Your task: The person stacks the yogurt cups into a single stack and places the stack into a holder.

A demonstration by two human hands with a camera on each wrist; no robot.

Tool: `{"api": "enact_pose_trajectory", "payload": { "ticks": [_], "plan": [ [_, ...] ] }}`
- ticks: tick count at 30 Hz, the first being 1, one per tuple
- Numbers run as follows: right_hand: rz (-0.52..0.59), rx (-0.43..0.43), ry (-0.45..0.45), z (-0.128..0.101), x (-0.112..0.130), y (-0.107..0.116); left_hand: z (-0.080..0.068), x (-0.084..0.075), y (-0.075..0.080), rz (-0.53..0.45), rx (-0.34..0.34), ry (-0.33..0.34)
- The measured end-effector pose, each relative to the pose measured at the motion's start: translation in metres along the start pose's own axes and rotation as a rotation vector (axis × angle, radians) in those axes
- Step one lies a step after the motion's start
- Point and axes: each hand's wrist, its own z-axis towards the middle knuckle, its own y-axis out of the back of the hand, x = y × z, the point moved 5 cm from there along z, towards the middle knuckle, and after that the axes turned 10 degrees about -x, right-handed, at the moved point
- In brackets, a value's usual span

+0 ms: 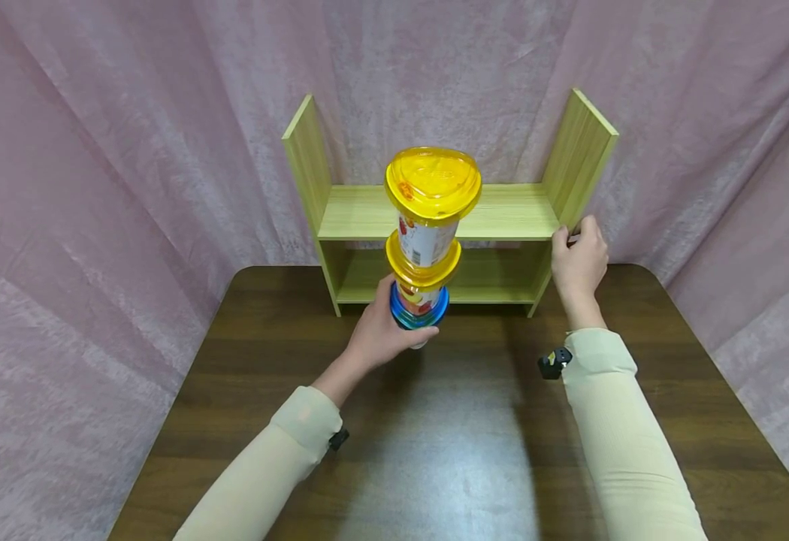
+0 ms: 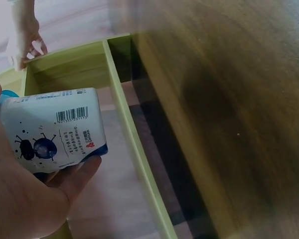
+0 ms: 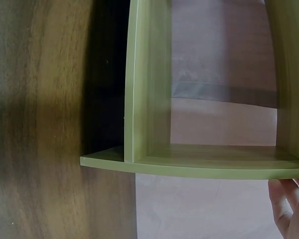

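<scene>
My left hand (image 1: 386, 333) grips the bottom of a tall stack of three lidded cups (image 1: 425, 244), held up in front of a light green wooden shelf (image 1: 367, 214). The top two cups have yellow lids and the lowest has a blue lid. In the left wrist view, the bottom cup (image 2: 55, 132) is white with a barcode and beetle drawings, resting in my left hand (image 2: 25, 199). My right hand (image 1: 575, 263) holds the front edge of the shelf's right side panel, thumb in front and fingers behind. Its fingertips (image 3: 289, 204) show below the shelf (image 3: 149, 99) in the right wrist view.
The shelf stands at the back edge of a dark wooden table (image 1: 435, 436). It has two open levels with nothing on them. A pink curtain (image 1: 97, 188) surrounds the table on three sides. My right hand (image 2: 22, 45) also shows at the shelf's far end (image 2: 134, 144).
</scene>
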Motion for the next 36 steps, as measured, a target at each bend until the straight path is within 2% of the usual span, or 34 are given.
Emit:
{"api": "enact_pose_trajectory", "payload": {
  "ticks": [18, 23, 36],
  "plan": [
    [0.013, 0.004, 0.005, -0.002, 0.002, 0.0, 0.015, -0.02, -0.002, -0.013, -0.02, -0.036],
    [0.022, 0.011, 0.004, -0.004, 0.001, -0.002, 0.017, -0.021, 0.0, -0.001, -0.029, -0.023],
    [0.032, 0.003, 0.002, -0.006, 0.003, -0.002, 0.022, -0.025, 0.003, -0.01, -0.046, -0.049]
  ]
}}
